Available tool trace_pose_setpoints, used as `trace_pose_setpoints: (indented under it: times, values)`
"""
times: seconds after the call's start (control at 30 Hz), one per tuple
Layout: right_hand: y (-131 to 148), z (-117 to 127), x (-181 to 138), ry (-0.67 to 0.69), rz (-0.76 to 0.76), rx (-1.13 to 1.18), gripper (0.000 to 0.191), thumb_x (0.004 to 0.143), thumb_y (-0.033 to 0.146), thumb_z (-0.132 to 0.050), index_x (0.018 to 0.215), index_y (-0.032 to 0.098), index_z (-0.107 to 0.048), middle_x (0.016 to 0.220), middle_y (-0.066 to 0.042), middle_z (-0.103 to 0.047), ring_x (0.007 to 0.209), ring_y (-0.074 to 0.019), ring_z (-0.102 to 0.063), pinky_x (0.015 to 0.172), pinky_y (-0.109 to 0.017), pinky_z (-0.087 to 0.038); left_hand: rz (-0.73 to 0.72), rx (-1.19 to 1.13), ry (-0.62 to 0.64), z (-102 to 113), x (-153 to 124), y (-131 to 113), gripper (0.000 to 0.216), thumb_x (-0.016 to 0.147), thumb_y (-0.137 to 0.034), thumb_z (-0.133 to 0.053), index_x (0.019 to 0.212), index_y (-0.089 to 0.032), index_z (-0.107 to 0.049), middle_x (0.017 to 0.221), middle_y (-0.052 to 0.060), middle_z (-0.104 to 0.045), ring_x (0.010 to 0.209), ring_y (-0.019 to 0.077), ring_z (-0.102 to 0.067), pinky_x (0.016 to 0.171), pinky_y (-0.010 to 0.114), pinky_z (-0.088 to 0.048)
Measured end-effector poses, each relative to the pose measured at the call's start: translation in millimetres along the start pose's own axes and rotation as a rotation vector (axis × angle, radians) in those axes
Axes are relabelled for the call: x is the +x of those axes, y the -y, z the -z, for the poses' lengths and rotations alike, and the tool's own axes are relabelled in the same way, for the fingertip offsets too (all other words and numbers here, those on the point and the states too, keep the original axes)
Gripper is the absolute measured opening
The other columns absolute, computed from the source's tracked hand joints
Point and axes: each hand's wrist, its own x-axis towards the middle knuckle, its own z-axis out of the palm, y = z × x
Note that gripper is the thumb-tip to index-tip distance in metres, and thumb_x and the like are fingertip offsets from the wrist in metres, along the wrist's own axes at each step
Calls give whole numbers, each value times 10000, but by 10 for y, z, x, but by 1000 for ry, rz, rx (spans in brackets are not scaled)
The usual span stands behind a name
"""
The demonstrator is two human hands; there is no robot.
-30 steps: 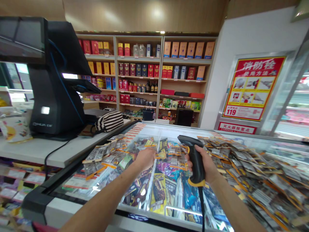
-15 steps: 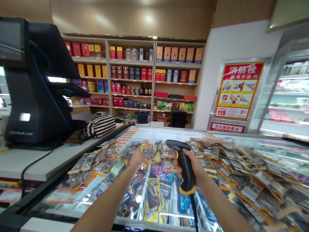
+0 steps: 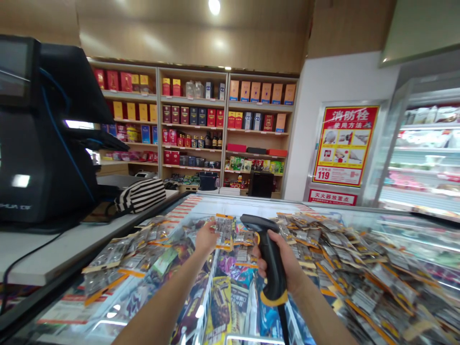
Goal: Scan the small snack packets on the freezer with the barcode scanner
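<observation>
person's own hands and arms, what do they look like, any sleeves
The left hand and right hand are ungloved. The left forearm and right forearm are bare, with no sleeve, watch or bracelet showing. I can't tell about rings.

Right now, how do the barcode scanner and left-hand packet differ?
The barcode scanner is black with yellow trim; the packet is greyish with orange edges. The scanner is bulky and trails a cable; the packet looks smaller, flatter. The right hand holds the scanner, the left hand the packet. Both are above the glass top.
</observation>
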Motion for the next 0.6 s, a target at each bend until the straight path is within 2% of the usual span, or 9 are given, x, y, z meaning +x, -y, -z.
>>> trace_pose_setpoints:
  times: [0.3, 0.43, 0.6]
  values:
    - [30, 19, 3, -16, 23, 8, 293, 704, 431, -408, 727, 155, -505, 518, 13, -540, 370, -82, -465, 335, -213, -400, 16, -42, -89, 50, -60, -136, 366, 610, -138, -529, 974, -172, -526, 741, 27, -597, 741, 169, -548, 646, 249, -379]
    - [126, 66, -15, -75, 72, 21, 280, 700, 415, -421, 734, 153, -511, 522, 13, -546, 370, -78, -466, 340, -205, -396, 82, -143, -86, 34, -60, -146, 340, 642, -171, -539, 980, -152, -510, 745, 25, -583, 706, 149, -544, 640, 270, -398]
    - [290, 205, -33, -161, 198, 23, 250, 695, 390, -433, 710, 154, -513, 544, 6, -565, 390, -79, -478, 355, -205, -402, 175, -336, -60, -39, -75, -254, 287, 752, -283, -439, 997, -137, -470, 861, 35, -554, 700, 116, -536, 629, 309, -439]
